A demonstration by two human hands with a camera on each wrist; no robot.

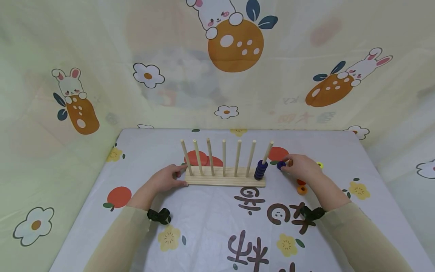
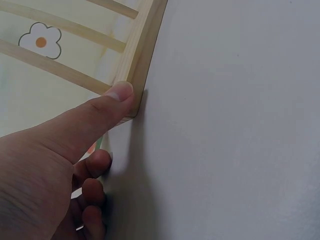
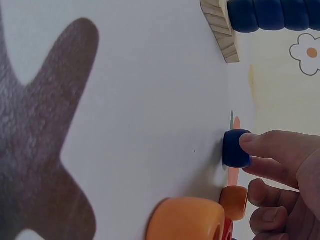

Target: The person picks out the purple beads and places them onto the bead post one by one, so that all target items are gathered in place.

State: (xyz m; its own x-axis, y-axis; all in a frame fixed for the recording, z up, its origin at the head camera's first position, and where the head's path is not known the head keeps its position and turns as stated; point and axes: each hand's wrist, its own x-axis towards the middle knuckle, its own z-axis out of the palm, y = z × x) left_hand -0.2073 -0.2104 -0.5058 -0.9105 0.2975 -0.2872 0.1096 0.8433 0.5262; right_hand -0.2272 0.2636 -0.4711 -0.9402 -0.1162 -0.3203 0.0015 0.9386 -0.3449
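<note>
A pale wooden peg rack (image 1: pixel 222 181) with several upright pegs stands on the table. Its left end is held by my left hand (image 1: pixel 166 178), the thumb (image 2: pixel 120 92) pressing on the base corner and the index finger reaching along the far side. Dark blue beads (image 1: pixel 260 170) are stacked on the rightmost peg; the other pegs are bare. Right of the rack, my right hand (image 1: pixel 303 167) pinches a loose blue bead (image 3: pixel 236 149) between thumb and index finger, at the tabletop. Its remaining fingers are curled beside an orange bead (image 3: pixel 233 202).
Close to the right wrist lie another orange bead (image 1: pixel 301 190), a red bead (image 1: pixel 301 182) and a yellow bead (image 1: pixel 320 165), partly hidden by the hand. A printed white cloth (image 1: pixel 204 215) covers the table. Behind it hangs a patterned curtain (image 1: pixel 183 102).
</note>
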